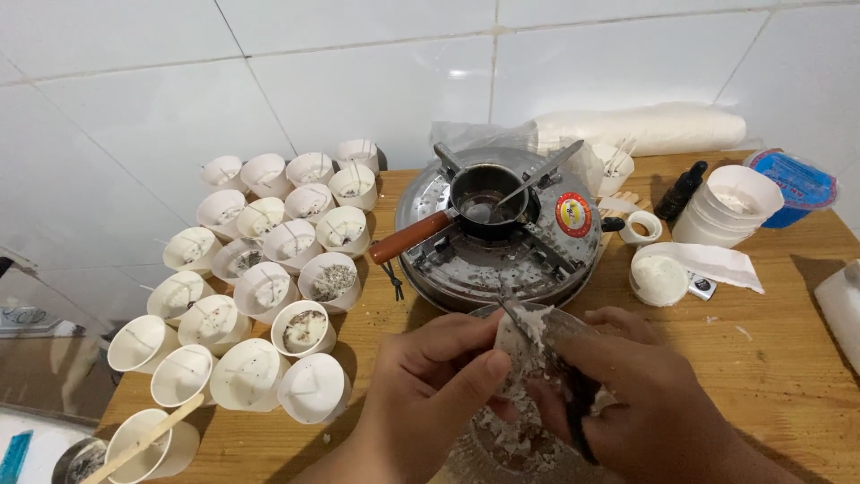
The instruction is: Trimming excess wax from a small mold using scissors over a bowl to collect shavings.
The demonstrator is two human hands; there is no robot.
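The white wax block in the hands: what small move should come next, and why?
Probably one more scraping stroke. The right hand presses a knife on the white wax block, which the left hand grips. Wax flakes lie piled underneath, and much of the block remains.

- My worktop (pixel 788 376) was matt, grainy wood.
- The stove top (pixel 466 260) was shiny, speckled metal.
- The saucepan (pixel 488 202) was dark metal, wooden-handled.
- The cups (pixel 269 287) looked like matt white paper.
- The wall tiles (pixel 376 81) were glossy.
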